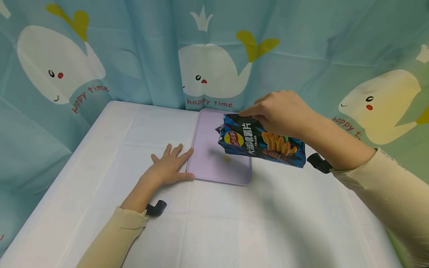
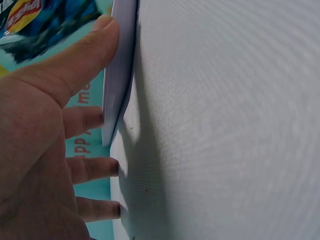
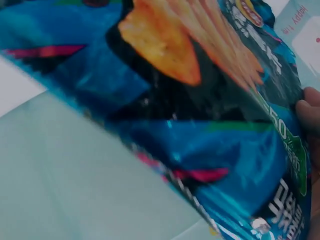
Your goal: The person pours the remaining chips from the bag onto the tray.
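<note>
In the head view my right hand grips the upper edge of a dark blue bag of potato chips. The bag lies nearly on its side above a lilac tray, its torn end pointing left. On the tray lies a small yellow piece, probably a chip crumb. My left hand has its fingers spread, with thumb and index fingertips at the tray's left edge. In the left wrist view its other fingertips rest on the white tabletop. The right wrist view is mostly filled by the printed bag.
The tray lies on a white-covered table, near its back edge. Behind it hangs a light blue curtain with white whales. A black wrist mount sticks out beside the left sleeve, another by the right wrist.
</note>
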The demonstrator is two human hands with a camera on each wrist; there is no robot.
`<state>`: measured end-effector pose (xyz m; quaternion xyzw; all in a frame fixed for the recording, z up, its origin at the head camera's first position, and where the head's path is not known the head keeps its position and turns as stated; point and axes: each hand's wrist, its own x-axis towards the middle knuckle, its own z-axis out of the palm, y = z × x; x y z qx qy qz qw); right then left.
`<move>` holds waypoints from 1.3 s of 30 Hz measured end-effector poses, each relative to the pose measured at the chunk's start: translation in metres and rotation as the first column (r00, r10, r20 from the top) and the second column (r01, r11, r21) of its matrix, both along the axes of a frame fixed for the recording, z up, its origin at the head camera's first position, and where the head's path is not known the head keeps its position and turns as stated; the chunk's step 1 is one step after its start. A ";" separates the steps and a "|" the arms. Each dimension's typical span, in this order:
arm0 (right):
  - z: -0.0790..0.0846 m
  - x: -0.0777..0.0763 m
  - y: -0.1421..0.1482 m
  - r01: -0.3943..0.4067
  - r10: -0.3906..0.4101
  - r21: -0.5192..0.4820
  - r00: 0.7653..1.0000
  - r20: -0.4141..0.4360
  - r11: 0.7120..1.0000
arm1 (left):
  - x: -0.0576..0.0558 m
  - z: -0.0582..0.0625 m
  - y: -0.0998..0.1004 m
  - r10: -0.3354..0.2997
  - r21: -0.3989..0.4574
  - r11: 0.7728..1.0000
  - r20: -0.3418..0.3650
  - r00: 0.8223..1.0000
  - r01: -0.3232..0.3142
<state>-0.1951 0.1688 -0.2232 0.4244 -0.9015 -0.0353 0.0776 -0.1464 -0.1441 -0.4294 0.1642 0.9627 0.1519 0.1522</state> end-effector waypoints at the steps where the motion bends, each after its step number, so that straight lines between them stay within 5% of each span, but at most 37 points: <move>1: 0.000 0.000 0.000 0.003 -0.003 0.003 1.000 -0.003 1.000 | 0.000 0.000 0.000 0.001 0.001 1.000 0.001 1.000 -0.001; 39: 0.006 0.002 -0.001 -0.010 0.009 -0.030 1.000 -0.024 0.999 | 0.000 0.001 -0.001 -0.003 0.011 1.000 0.003 1.000 0.003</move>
